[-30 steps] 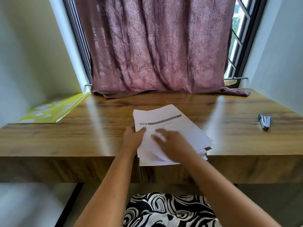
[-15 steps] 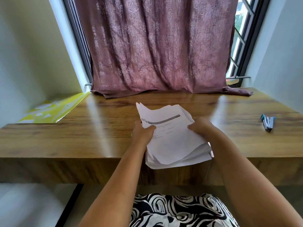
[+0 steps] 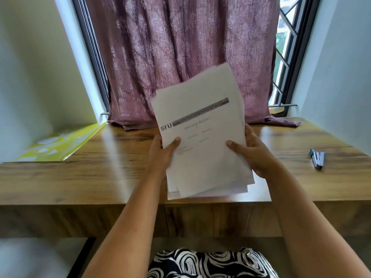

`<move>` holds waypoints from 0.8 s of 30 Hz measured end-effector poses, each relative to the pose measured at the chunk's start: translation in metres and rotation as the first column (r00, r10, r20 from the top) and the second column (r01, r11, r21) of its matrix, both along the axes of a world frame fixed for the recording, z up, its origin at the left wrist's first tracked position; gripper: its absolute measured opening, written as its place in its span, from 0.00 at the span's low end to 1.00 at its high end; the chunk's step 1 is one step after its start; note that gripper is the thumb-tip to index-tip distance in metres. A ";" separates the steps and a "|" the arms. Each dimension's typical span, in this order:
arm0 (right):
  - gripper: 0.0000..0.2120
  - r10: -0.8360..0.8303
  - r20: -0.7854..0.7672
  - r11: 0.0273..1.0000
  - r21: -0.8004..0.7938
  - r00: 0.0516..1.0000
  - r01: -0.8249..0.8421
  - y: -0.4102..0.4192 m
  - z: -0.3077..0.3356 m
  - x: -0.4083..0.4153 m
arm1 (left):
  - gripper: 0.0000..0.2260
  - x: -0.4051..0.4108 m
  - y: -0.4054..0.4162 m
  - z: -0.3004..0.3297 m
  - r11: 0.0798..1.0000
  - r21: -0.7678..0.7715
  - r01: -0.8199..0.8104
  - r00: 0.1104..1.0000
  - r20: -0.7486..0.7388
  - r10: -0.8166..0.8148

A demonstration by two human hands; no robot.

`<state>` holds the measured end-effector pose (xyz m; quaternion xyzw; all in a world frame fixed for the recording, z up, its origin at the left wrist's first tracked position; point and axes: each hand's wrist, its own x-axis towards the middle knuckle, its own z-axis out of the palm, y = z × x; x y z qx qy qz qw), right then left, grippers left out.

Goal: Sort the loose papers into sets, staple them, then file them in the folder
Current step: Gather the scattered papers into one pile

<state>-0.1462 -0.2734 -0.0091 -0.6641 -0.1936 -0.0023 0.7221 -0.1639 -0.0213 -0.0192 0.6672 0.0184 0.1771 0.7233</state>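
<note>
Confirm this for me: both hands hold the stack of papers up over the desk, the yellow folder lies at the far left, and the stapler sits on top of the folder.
One detail is wrong. The stapler is not on the yellow folder; the head view shows it lying on the desk at the far right. The rest stands: the left hand and right hand hold the stack of papers up.

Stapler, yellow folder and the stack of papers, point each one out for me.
stapler (image 3: 317, 160): head view, on the middle of its body, right side of the desk.
yellow folder (image 3: 66, 142): head view, on its cover, far left of the desk.
stack of papers (image 3: 202, 149): head view, on the top sheet.
</note>
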 end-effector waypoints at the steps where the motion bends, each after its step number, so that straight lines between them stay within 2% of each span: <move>1: 0.23 -0.084 0.076 0.994 -0.071 0.994 0.089 0.001 0.004 0.001 | 0.14 0.001 -0.002 0.008 0.996 -0.078 0.031 0.997 0.072 -0.025; 3: 0.20 -0.289 0.227 0.926 -0.179 0.930 0.331 0.007 0.003 0.005 | 0.11 0.003 -0.007 0.022 0.988 -0.127 0.083 0.980 0.188 -0.058; 4: 0.20 -0.358 0.268 0.893 -0.180 0.894 0.412 0.012 0.001 0.004 | 0.11 0.003 -0.011 0.026 0.995 -0.071 0.068 0.977 0.208 -0.052; 6: 0.19 -0.427 0.279 0.872 -0.125 0.860 0.473 0.023 -0.008 0.002 | 0.15 0.004 -0.014 0.026 0.996 0.087 0.004 0.979 0.201 -0.021; 8: 0.20 -0.477 0.269 0.856 -0.074 0.837 0.512 0.030 -0.015 0.000 | 0.21 0.003 -0.014 0.021 0.985 0.170 -0.032 0.982 0.189 -0.001; 11: 0.27 -0.541 0.233 0.827 -0.030 0.808 0.562 0.027 -0.014 -0.001 | 0.27 0.002 -0.012 0.013 0.989 0.145 -0.034 0.976 0.216 0.002; 14: 0.37 -0.622 0.222 0.776 0.048 0.751 0.629 0.019 -0.007 0.000 | 0.23 -0.001 -0.014 0.016 0.989 0.129 -0.065 0.961 0.275 0.027; 17: 0.50 -0.675 0.299 0.723 0.085 0.675 0.685 0.012 0.000 -0.001 | 0.26 -0.004 -0.014 0.026 0.975 0.133 -0.176 0.923 0.366 0.117; 18: 0.50 -0.676 0.345 0.710 0.069 0.651 0.701 0.012 0.002 -0.001 | 0.26 -0.004 -0.014 0.029 0.966 0.154 -0.208 0.909 0.395 0.133; 20: 0.43 -0.646 0.395 0.725 0.049 0.653 0.687 0.014 0.004 -0.001 | 0.25 -0.005 -0.016 0.036 0.954 0.193 -0.230 0.889 0.441 0.125; 24: 0.24 -0.552 0.285 0.826 0.052 0.784 0.562 0.020 -0.002 -0.004 | 0.28 -0.007 -0.018 0.041 0.934 0.257 -0.248 0.865 0.492 0.094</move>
